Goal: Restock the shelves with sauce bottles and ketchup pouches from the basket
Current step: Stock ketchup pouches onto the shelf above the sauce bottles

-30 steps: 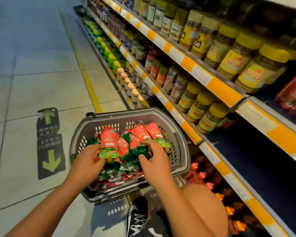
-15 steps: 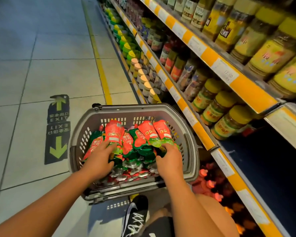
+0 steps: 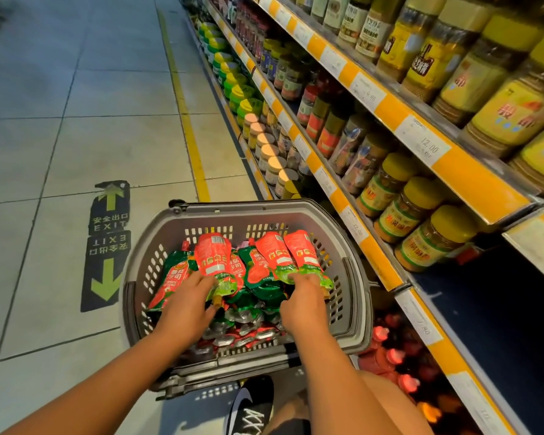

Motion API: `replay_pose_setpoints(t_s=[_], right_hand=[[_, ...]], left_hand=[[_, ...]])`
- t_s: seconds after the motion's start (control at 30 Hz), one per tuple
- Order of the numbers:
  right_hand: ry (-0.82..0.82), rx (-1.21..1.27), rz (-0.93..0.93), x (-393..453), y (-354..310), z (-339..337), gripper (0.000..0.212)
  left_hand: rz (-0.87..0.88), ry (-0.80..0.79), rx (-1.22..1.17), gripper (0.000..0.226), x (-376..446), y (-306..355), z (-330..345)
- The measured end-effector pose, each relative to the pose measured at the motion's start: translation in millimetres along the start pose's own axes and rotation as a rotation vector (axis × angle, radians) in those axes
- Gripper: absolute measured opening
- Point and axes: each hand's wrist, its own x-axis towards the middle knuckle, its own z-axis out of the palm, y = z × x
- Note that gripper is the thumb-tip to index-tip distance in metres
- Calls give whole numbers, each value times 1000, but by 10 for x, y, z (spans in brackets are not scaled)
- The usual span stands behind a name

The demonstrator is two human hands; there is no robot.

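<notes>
A grey plastic basket (image 3: pixel 352 277) stands on the floor in front of me, filled with red and green ketchup pouches. My left hand (image 3: pixel 189 304) grips the lower end of one red pouch (image 3: pixel 210 254) that stands up out of the pile. My right hand (image 3: pixel 302 301) grips the lower ends of two red pouches (image 3: pixel 283 251) held side by side. More pouches (image 3: pixel 242 328) lie flat beneath both hands. Red-capped sauce bottles (image 3: pixel 390 346) stand on the bottom shelf to the right of the basket.
Shelving with orange price strips (image 3: pixel 387 268) runs along the right, stocked with yellow-lidded jars (image 3: pixel 434 240). A dark bare shelf stretch (image 3: pixel 490 312) lies at lower right. My black shoe (image 3: pixel 252 406) and knee sit behind the basket. Tiled floor with a green exit arrow sticker (image 3: pixel 106 246) lies left.
The view has tilted and drawn nearer to the basket. Both hands have sunk lower among the pouches and tightened on their ends.
</notes>
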Motion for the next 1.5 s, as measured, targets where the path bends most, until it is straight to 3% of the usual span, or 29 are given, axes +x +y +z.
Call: replay_pose_setpoints(t_s=[0.1,0.3,0.63,0.83,1.0,1.33,1.5], right_hand=[[22,0,-3,62,49,9,53],[65,21,-24,94,107,1,54],[110,-88,-94,-34,5,-29,26],[163,-60,-109,-93,-32,-81,25],[214,-32,-162,-114,-23,-105,19],[414,-36,-197,-241,-89,-230,9],[441,126,-227,-360,-85,-304,24]], left_hand=[[-18,-9,-25,54,24,17,13],[93,32,-150,39,-17,53,13],[135,136,-300,8,-17,79,-42],[182,33,-149,31,-28,53,27],[137,21,-160,44,-22,35,7],[134,126,-217,47,-82,72,-114],[4,247,-291,33,-162,43,-396]])
